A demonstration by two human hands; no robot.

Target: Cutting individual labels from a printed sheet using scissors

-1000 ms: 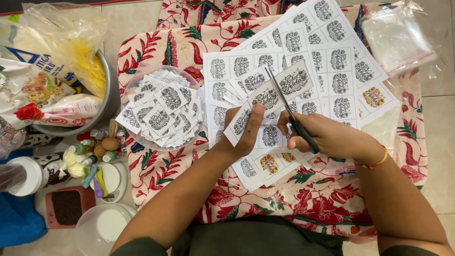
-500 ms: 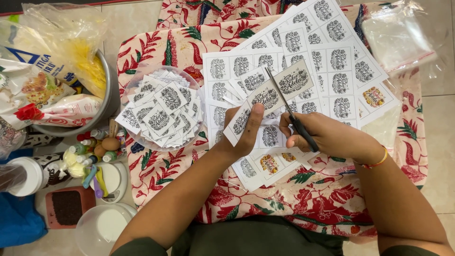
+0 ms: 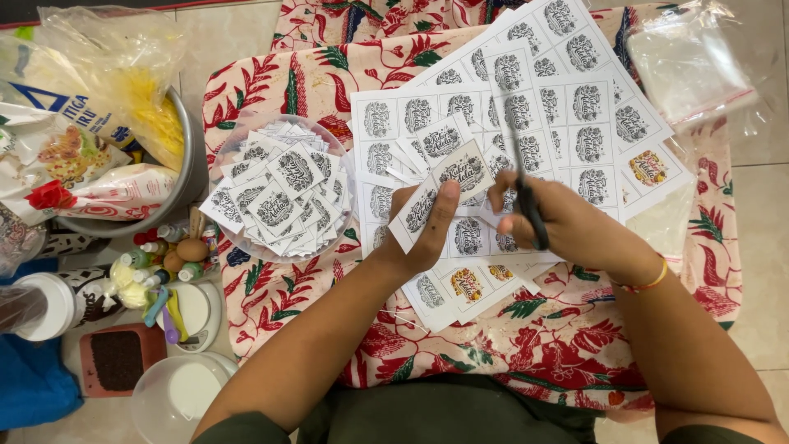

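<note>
A red floral cloth (image 3: 345, 74) covers most of the frame, a soft base that keeps the paper off the tiled floor (image 3: 760, 247) seen at the right edge. Over its upper middle, label sheets (image 3: 575, 99) are fanned and overlapped, printed sides up, so each grid of labels can be read and reached. A crumpled clear bag (image 3: 690, 66) lies over the upper right corner of the cloth.

At upper left, a metal pot (image 3: 185, 164) holds flour and food packets, pushed aside from the paper. Left of centre, a clear bowl (image 3: 238, 140) sits just beside the sheets, piled with cut labels (image 3: 283, 189); its closeness suits dropping pieces in without a reach. Below the pot, small bottles, a white lidded tub (image 3: 37, 308) and a small scale (image 3: 197, 308) crowd the lower left.

In the centre, the left hand (image 3: 423, 230) is closed in a pinch, thumb on top, on a strip (image 3: 440, 189) of labels lifted off the sheets and angled towards the blades. The right hand (image 3: 567, 222) is curled shut through the handles of dark scissors (image 3: 526, 193), whose blades point up the frame, meeting the strip's right end. A thin bracelet (image 3: 649, 285) circles that wrist.
</note>
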